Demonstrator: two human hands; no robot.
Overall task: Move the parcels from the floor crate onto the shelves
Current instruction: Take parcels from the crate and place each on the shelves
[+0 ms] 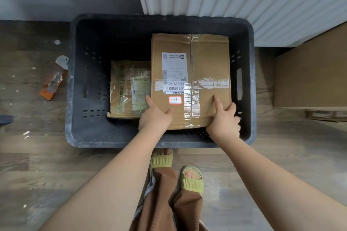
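1. You had the box [206, 58] lying in the right half of the crate [75, 80] on the floor, with its near end in both hands.
2. Your left hand [155, 116] gripped the near-left corner, thumb on top and a finger along the side edge. Your right hand [223, 120] was curled round the near-right corner, thumb on top too.
3. Looked to me like the lift was about to start. I'd have got the fingers well under the bottom, since that tape looked slick, and kept the box level to clear the crate wall.
4. The small parcel [124, 88] sat right beside it on the left, so going straight up probably wouldn't have dragged it.
5. No shelves were in view, so I couldn't tell where it'd land.
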